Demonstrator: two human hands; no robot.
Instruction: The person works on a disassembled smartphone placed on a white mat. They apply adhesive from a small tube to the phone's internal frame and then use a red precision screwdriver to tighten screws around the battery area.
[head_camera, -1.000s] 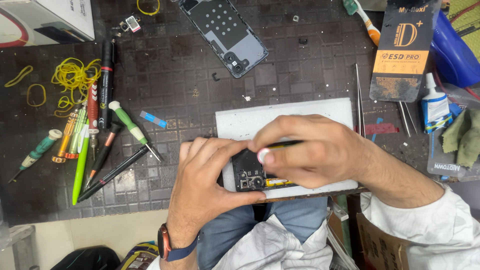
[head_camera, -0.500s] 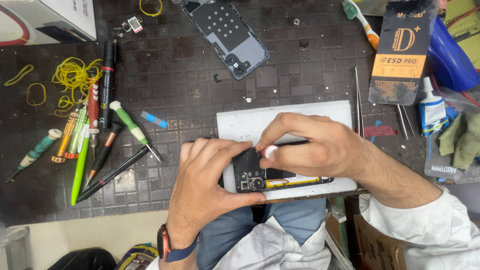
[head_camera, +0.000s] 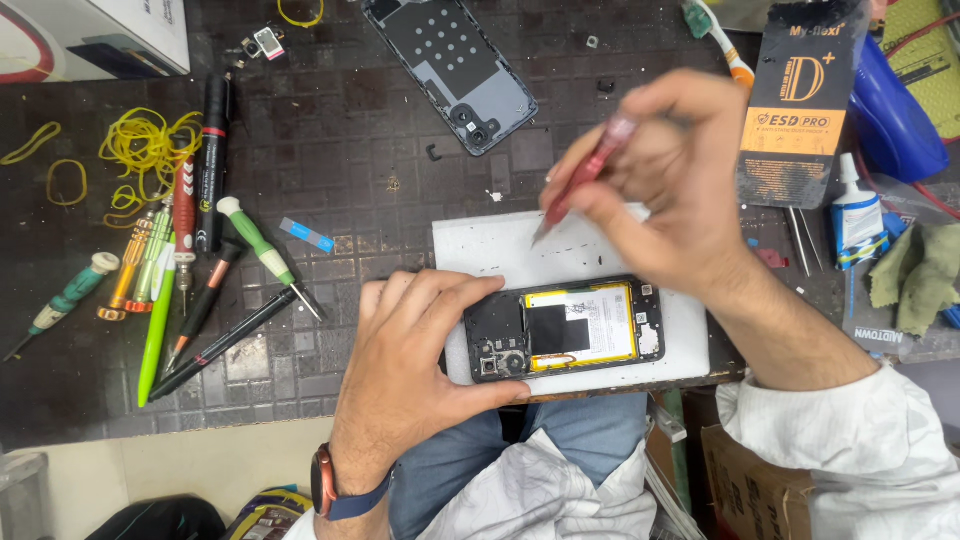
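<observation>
Opened black smartphone with its back cover off (head_camera: 565, 330) lies flat on a white rectangular work pad (head_camera: 500, 250) at the near bench edge, yellow-framed battery and black shielding facing up. The pad likely gives a clean pale backing so small parts show.

Left hand (head_camera: 410, 350) is partly curled, fingers and thumb clamped around the phone's camera end, pinning it to the pad so it can't slide.

Right hand (head_camera: 670, 190) is raised above the pad, well clear of the phone, fingers closed pen-style on a slim red-handled screwdriver (head_camera: 585, 175) with the tip angled down toward the pad. That pinch grip suits fine tip control.

The detached dark grey phone back cover (head_camera: 455, 65) sits well apart at the far side, inner face up. Left of the pad is a row of spare tools: a black marker pen (head_camera: 212, 160), a green-and-white-handled screwdriver (head_camera: 262, 250), a lime green pen-like tool (head_camera: 155, 310). A pile of yellow rubber bands (head_camera: 145, 150) lies beside them. On the right, a black-and-orange tool box (head_camera: 800, 100) and a small white glue bottle (head_camera: 855, 215) stand within reach.
</observation>
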